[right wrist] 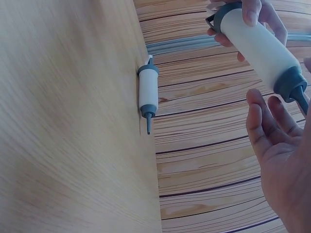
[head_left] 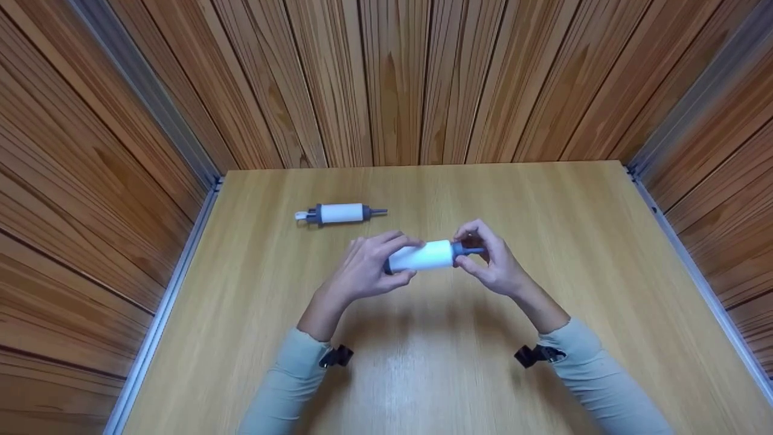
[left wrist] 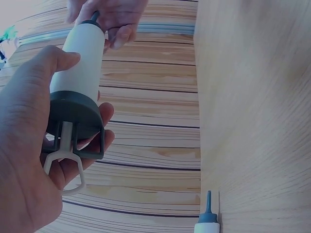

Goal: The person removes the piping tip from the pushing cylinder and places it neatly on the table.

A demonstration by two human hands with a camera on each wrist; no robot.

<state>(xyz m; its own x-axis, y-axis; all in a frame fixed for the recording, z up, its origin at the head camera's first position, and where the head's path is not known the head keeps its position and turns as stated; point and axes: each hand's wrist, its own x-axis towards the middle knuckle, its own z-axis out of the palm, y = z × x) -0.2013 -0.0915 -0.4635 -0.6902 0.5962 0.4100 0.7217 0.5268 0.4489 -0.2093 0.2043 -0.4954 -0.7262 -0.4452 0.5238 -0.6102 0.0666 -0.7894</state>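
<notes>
A large syringe with a white barrel [head_left: 421, 256], dark grey-blue end caps and a thin nozzle is held up above the table. My left hand [head_left: 374, 266] grips the barrel near its plunger end, thumb on one side and fingers on the other. In the left wrist view, a white loop handle [left wrist: 65, 158] sticks out beyond the dark flange [left wrist: 75, 114]. At the nozzle end, my right hand [head_left: 492, 260] has thumb and index finger on either side of the nozzle cap [right wrist: 290, 83]. Its other fingers [right wrist: 265, 121] spread loosely below the cap in the right wrist view.
A second syringe of the same kind [head_left: 342, 212] lies on the wooden table [head_left: 253, 338], behind my left hand, nozzle pointing right. Wood-plank walls [head_left: 392, 84] enclose the table at the back and sides, with metal rails [head_left: 163, 314] along the side edges.
</notes>
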